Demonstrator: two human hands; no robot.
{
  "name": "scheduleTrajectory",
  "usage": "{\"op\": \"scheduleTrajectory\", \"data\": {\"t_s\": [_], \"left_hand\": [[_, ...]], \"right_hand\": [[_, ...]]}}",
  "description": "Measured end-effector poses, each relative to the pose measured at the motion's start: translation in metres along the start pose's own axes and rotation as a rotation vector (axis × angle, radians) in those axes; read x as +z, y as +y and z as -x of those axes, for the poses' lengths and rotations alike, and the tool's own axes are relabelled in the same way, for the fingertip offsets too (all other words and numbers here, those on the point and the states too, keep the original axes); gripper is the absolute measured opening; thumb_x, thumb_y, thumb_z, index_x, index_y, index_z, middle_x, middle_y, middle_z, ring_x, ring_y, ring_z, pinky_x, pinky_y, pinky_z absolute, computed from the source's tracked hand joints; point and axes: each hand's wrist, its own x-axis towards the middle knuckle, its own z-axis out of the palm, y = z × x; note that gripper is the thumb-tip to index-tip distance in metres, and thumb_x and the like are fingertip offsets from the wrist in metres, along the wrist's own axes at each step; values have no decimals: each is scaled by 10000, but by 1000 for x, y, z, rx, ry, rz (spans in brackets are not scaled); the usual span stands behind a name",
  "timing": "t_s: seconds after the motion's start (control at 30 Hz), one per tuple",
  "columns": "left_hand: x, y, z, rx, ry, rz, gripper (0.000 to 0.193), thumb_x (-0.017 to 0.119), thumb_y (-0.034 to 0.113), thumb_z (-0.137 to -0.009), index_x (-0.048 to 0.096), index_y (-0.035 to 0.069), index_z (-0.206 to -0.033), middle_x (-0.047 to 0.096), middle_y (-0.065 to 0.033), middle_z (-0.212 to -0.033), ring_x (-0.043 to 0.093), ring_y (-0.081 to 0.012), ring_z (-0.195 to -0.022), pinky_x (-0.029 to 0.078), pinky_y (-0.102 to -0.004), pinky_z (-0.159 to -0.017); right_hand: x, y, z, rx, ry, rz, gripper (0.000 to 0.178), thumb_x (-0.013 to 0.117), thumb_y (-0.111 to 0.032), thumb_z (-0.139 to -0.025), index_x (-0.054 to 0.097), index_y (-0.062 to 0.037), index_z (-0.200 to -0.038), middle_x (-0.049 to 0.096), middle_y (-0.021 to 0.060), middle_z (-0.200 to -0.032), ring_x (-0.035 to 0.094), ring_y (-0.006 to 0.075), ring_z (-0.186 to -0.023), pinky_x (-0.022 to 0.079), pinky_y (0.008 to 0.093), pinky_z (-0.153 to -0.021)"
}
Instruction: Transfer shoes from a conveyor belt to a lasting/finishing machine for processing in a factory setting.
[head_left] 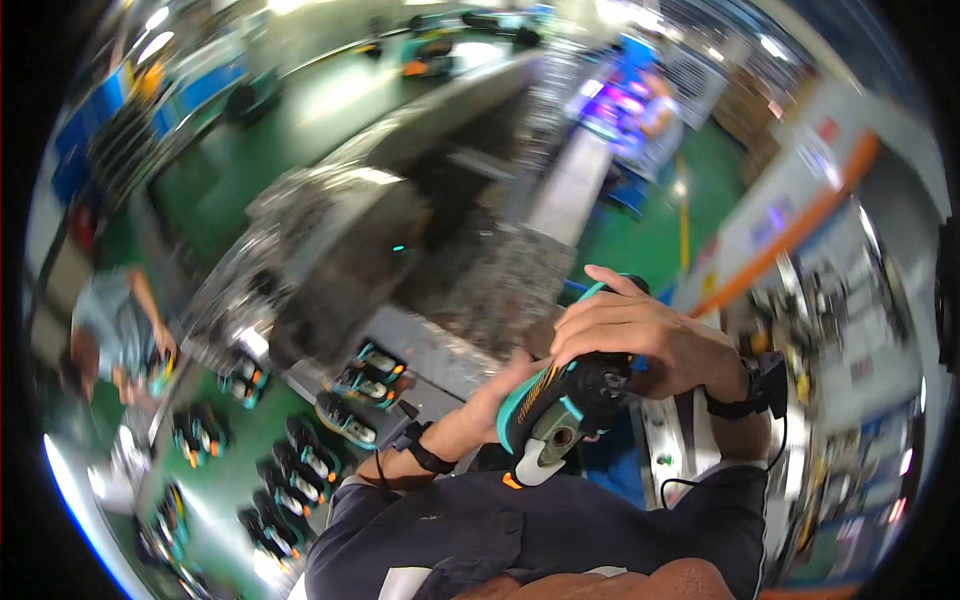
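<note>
Close to my chest I hold a black-and-teal sneaker [537,410], tilted, with white and orange at its lower end. A grey-green insert with a round hole [561,437] shows in its opening. My left hand [507,387] is closed on the teal sole side, its fingers partly hidden behind the shoe. Over the shoe's far end curls my right hand [640,335], fingers wrapped round it and the thumb side raised. Dark straps circle both wrists.
Just ahead is a machine wrapped in shiny film [340,240], beside a grey metal ledge [430,345]. Several sneakers [370,375] lie in rows to the left. A co-worker [115,320] stands far left, another [655,125] sits ahead. An orange-edged machine [790,270] is at right.
</note>
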Motion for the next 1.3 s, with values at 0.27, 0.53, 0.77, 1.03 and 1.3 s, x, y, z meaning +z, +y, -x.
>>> {"op": "scheduleTrajectory", "data": {"t_s": [0.27,0.53,0.77,1.03,1.3], "left_hand": [[76,-143,-173,5,-59,-35,466,403,324,-998,381,29,-1358,542,-162,-1250,578,-267,-1105,461,-414,-965],[168,-374,-279,-160,-307,-759,721,608,269,-926,214,30,-1482,465,-188,-1361,490,-232,-1205,387,-365,-1028],[187,-583,-392,-428,-414,-859,716,628,414,-892,348,-10,-1397,510,-188,-1319,536,-274,-1161,431,-373,-980],[177,-728,-517,-282,-236,-1421,647,676,352,-783,449,-46,-1240,609,-287,-1104,619,-395,-983,502,-444,-844],[140,-728,-568,-154,-80,-1612,502,674,208,-689,523,-69,-1080,629,-269,-1025,624,-395,-963,511,-439,-834]], "right_hand": [[133,-11,265,438,1446,-873,702,718,-285,-824,383,-82,-1406,558,142,-1256,536,207,-1136,446,358,-945],[237,-64,472,1160,2095,-35,565,811,-180,-705,570,-15,-1189,629,51,-1012,600,110,-858,498,244,-769],[308,-136,610,1240,2596,26,512,693,-3,-714,561,-10,-1209,629,55,-990,596,133,-857,490,259,-795],[327,-190,628,1670,2562,355,494,660,-29,-736,533,31,-1210,596,85,-1071,577,158,-926,467,282,-856],[301,-167,678,1958,2376,507,425,663,-42,-763,566,39,-1169,607,73,-1036,571,143,-899,474,285,-814]]}}
